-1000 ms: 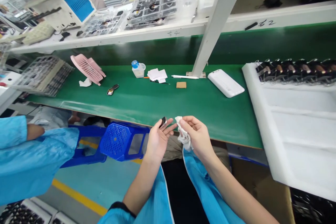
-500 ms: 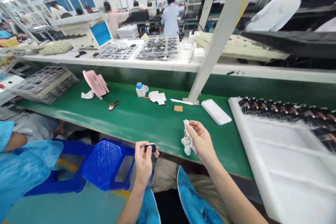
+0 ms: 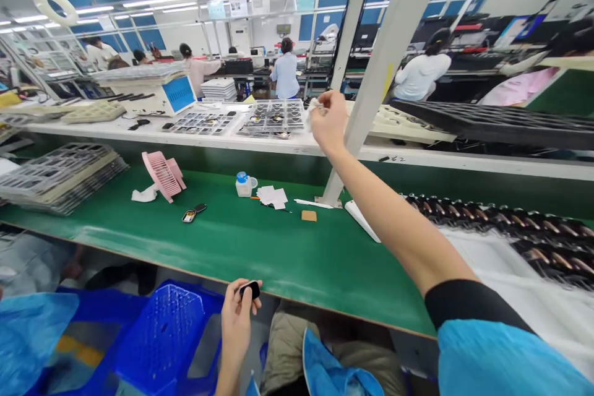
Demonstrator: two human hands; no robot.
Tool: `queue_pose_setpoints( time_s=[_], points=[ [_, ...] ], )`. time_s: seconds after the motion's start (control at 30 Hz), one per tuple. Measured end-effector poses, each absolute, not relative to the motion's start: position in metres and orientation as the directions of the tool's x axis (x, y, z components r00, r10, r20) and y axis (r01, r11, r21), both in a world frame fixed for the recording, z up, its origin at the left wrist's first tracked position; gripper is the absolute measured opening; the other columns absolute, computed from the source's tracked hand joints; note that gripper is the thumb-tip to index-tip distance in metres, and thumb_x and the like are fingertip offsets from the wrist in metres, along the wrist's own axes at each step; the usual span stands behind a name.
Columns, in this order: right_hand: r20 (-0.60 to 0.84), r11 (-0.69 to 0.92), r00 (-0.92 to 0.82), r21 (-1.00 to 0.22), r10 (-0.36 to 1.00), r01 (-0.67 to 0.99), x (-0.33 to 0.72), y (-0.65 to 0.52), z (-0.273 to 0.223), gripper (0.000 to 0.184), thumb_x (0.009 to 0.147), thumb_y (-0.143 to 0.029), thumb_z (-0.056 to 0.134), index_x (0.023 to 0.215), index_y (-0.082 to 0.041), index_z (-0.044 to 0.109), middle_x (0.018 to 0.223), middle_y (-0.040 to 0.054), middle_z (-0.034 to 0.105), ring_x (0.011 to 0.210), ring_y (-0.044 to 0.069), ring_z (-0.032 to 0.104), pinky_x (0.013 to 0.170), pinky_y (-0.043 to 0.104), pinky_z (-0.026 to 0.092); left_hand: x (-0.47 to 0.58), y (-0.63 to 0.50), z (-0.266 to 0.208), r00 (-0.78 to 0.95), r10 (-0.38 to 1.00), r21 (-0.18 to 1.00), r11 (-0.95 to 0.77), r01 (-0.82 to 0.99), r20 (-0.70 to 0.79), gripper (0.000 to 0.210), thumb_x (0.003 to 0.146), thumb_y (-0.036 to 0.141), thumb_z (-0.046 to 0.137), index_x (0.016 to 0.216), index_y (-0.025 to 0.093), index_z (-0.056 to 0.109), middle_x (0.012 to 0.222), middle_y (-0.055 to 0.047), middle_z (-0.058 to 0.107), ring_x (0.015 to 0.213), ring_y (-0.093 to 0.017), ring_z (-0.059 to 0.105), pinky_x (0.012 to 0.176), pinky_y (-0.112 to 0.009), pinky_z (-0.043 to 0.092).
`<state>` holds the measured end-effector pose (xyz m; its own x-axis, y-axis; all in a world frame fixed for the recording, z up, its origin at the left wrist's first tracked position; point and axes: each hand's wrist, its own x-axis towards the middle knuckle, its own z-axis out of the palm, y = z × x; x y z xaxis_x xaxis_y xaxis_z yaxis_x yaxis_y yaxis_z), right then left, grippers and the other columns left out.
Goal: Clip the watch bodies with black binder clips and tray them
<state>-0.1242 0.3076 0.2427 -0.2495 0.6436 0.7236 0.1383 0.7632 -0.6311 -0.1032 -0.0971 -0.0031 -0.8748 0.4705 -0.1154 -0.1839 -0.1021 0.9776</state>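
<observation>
My left hand (image 3: 237,315) is closed on a small black watch body (image 3: 250,289) with rounded corners and a glossy face, held at the front edge of the green bench (image 3: 195,253). Stretched out over the raised white shelf (image 3: 223,136), my right hand (image 3: 330,120) pinches a crumpled white cloth (image 3: 315,112). Just left of that hand is a clear compartment tray (image 3: 273,116) with small parts in it. An opened watch case (image 3: 189,216) shows gold-coloured insides and lies beside a small black piece (image 3: 200,207).
A slanted white post (image 3: 366,86) rises beside my right forearm. On the bench are a pink fan (image 3: 163,174), a blue-capped bottle (image 3: 244,185), white papers (image 3: 273,196), a brown block (image 3: 309,216) and stacked trays (image 3: 60,176). A blue stool (image 3: 160,328) stands at lower left.
My right hand has moved up and forward from above the bench to the shelf, carrying the cloth. My left hand keeps the watch body, slightly lower in view. The head view has tilted up.
</observation>
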Motion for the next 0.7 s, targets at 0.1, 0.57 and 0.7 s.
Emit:
queue_pose_setpoints(
  time_s=[0.1, 0.57, 0.7],
  points=[
    [0.526, 0.723, -0.522, -0.62, 0.671, 0.304, -0.133, 0.319, 0.245, 0.019, 0.09, -0.007, 0.067, 0.109, -0.011, 0.065, 0.118, 0.0204, 0.068, 0.118, 0.036, 0.062, 0.11, 0.057, 0.048, -0.11, -0.097, -0.006, -0.876, 0.471, 0.981, -0.094, -0.17, -0.107, 0.054, 0.078, 0.062, 0.087, 0.102, 0.018, 0.067, 0.101, -0.014, 0.083, 0.062, -0.015, 0.067, 0.058, -0.028, 0.056],
    [0.417, 0.503, -0.282, -0.712, 0.864, 0.49, 0.157, 0.071, 0.048, 0.059, 0.104, -0.058, 0.054, 0.05, -0.035, 0.046, 0.047, -0.0015, 0.042, 0.049, 0.02, 0.048, 0.054, 0.037, 0.044, -0.087, -0.032, 0.002, -0.754, 0.647, 0.993, -0.061, 0.099, 0.115, 0.028, 0.082, 0.036, 0.089, 0.098, 0.018, 0.075, 0.087, 0.0, 0.078, 0.067, -0.015, 0.07, 0.063, -0.027, 0.061],
    [0.374, 0.136, 0.194, -0.695, 0.907, 0.706, 0.292, 0.061, 0.0, 0.064, 0.107, -0.064, 0.035, 0.053, -0.03, 0.037, 0.049, 0.0003, 0.035, 0.051, 0.02, 0.039, 0.058, 0.037, 0.038, -0.069, 0.0, 0.009, -0.681, 0.701, 0.976, -0.125, 0.176, 0.213, 0.026, 0.081, 0.032, 0.09, 0.094, 0.016, 0.075, 0.082, 0.0, 0.075, 0.066, -0.017, 0.07, 0.067, -0.032, 0.062]
  ],
)
